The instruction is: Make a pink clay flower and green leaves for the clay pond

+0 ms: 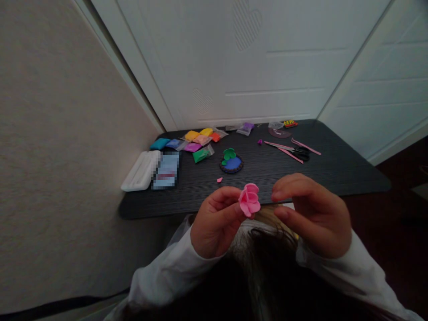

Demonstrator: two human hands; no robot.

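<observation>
Between the fingertips of my left hand (217,223) is a pink clay flower (249,200) with several rounded petals, held just past the table's near edge. My right hand (312,214) is to the right of the flower, apart from it, thumb and forefinger separated with nothing between them. On the table beyond the flower lies a small loose pink clay piece (220,180). Behind that is a round blue clay pond (233,164) with a dark brown bumpy rim and green clay leaves (229,154) on it.
Several coloured clay packets (202,154) lie at the back left. A white case (141,171) and a blurred-out light blue item (166,170) are at the left. Scissors (300,153) and pink tweezers (306,146) lie to the right on the black table (354,178). A white panelled surface (284,71) rises behind.
</observation>
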